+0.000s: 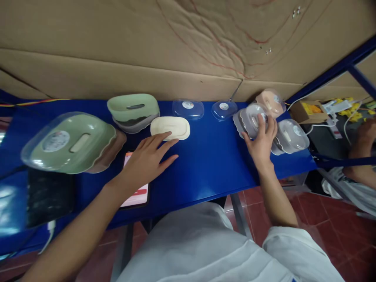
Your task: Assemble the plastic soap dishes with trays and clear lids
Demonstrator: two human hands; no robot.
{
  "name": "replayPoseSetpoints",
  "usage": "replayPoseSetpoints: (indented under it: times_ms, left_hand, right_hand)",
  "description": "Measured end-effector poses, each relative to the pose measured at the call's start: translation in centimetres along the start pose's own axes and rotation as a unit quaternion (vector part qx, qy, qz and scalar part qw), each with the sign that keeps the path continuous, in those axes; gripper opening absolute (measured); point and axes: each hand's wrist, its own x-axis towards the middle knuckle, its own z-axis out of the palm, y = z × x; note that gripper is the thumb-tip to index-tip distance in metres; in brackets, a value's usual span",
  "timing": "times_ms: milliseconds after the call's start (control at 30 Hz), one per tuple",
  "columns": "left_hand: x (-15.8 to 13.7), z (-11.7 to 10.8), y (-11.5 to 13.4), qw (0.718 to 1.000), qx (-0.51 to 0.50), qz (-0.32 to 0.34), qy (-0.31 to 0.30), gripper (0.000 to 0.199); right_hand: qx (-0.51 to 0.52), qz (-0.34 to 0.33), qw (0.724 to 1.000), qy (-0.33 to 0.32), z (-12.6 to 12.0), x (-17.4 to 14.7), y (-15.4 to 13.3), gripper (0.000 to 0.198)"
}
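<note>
1. Brown cardboard sheets (182, 43) back a blue tabletop (205, 164); red floor tiles show below its front edge.
2. Left hand (148, 158) lies flat, fingers spread, palm down; its fingertips touch the near edge of a cream soap dish (170, 127) lying alone mid-tabletop.
3. Under the left wrist lies a phone (136, 196) with a lit screen, partly covered by the hand.
4. Right hand (261, 141) is curled over a grey dish under a clear lid (252, 115), fingers wrapped on its right rim.
5. Just right of that hand sits a second lidded grey dish (292, 135); behind it, a pinkish lidded dish (270, 102).
6. Two clear lids (188, 109) lie near the back edge, between the hands.
7. Far left: a large green lidded dish (70, 143); behind it a green dish stacked on a grey one (133, 109).
8. Dark keypad-like device (48, 196) at the left front edge.
9. Another person's hand (366, 135) is at the right frame edge, well apart.
</note>
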Motion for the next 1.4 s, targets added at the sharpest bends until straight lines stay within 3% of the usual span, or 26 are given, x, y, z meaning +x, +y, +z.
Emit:
replayPoseSetpoints:
  times_ms: [100, 233, 333, 400, 500, 700, 833, 967, 1033, 1100, 1167, 1233, 1300, 1400]
  left_hand:
    - [2.8, 0.2, 1.7, 0.999, -0.015, 0.023, -0.03, 0.043]
    - [11.4, 2.6, 5.3, 0.99, -0.051, 0.086, -0.1, 0.058]
    - [17.3, 4.8, 7.0, 0.987, -0.024, 0.063, -0.145, 0.073]
    - [18.8, 5.7, 7.4, 0.986, -0.006, 0.061, -0.152, 0.066]
    - [16.9, 5.7, 7.1, 0.988, 0.012, 0.086, -0.126, 0.052]
    - [7.5, 3.0, 4.9, 0.988, -0.011, 0.136, -0.075, 0.044]
    - [3.7, 0.3, 2.4, 0.997, -0.006, 0.061, -0.052, 0.043]
    - [2.4, -1.7, -0.2, 0.996, 0.053, -0.002, -0.078, 0.042]
    - [2.2, -1.9, -1.2, 0.993, 0.071, -0.02, -0.094, 0.043]
    - [2.2, -1.6, -2.0, 0.992, 0.066, -0.034, -0.107, 0.042]
    - [2.1, -1.0, -2.3, 0.992, 0.048, -0.04, -0.109, 0.042]
    - [2.0, -0.4, -2.2, 0.993, 0.034, -0.038, -0.107, 0.042]
    - [1.8, -0.1, -1.9, 0.994, 0.026, -0.032, -0.105, 0.042]
    - [1.6, 0.1, -1.5, 0.994, 0.019, -0.019, -0.104, 0.04]
  right_hand:
    - [0.01, -0.002, 1.0, -0.005, 0.6, 0.4, 0.1, 0.073]
    - [0.027, -0.019, 0.999, 0.001, 0.6, 0.7, -0.1, 0.072]
    - [0.042, -0.02, 0.999, -0.007, 0.7, 1.4, -0.4, 0.07]
    - [0.048, -0.018, 0.999, -0.014, 0.8, 2.1, -0.5, 0.069]
    - [0.051, -0.014, 0.998, -0.023, 1.3, 3.3, -0.2, 0.066]
    - [0.071, -0.035, 0.997, -0.015, 2.3, 5.3, 0.2, 0.061]
    - [0.051, -0.032, 0.998, -0.019, 2.7, 6.7, -0.3, 0.062]
    - [0.003, 0.002, 1.0, -0.014, 2.2, 7.1, -1.5, 0.068]
    - [0.017, -0.04, 0.999, -0.016, 1.6, 6.8, -2.9, 0.067]
    - [0.071, -0.159, 0.981, -0.089, 1.1, 6.2, -4.7, 0.058]
    - [0.127, -0.281, 0.926, -0.219, 0.8, 5.7, -6.5, 0.057]
    - [0.152, -0.329, 0.875, -0.321, 0.9, 5.2, -7.7, 0.064]
    - [0.146, -0.302, 0.877, -0.343, 1.3, 5.0, -7.8, 0.069]
    - [0.121, -0.222, 0.922, -0.294, 1.8, 4.9, -7.1, 0.069]
